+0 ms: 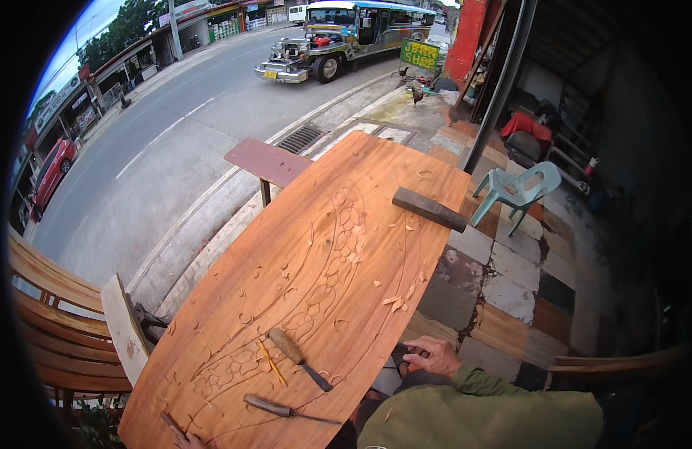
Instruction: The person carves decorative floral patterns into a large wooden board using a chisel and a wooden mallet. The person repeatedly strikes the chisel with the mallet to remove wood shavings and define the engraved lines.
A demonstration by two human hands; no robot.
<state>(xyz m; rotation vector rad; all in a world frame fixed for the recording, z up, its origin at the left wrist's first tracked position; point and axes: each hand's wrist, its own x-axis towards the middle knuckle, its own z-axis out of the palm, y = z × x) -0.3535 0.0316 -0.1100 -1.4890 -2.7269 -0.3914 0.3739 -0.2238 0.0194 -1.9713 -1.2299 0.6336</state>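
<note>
A large orange-brown wood panel (391, 172) lies before me, with a leafy, scrolling band carved along it. At its near left edge my left hand (190, 441) shows only in part, closed around a brown wooden tool handle (173, 425); the rest of that tool is hidden. My right hand (434, 355) is beside the panel's right edge, low by my lap, its fingers curled against something dark. On the panel lie a wide-bladed chisel (288, 346), a yellow pencil (272, 364) and a slim wooden-handled chisel (267, 405). A dark wooden block (430, 209) rests near the far right edge.
Curled wood shavings (395, 302) dot the panel. A brown bench (267, 160) stands beyond its left side, and a slatted wooden seat (69, 329) at far left. A pale green plastic chair (519, 192) stands on the patchwork floor at right. A jeepney (346, 41) is on the road.
</note>
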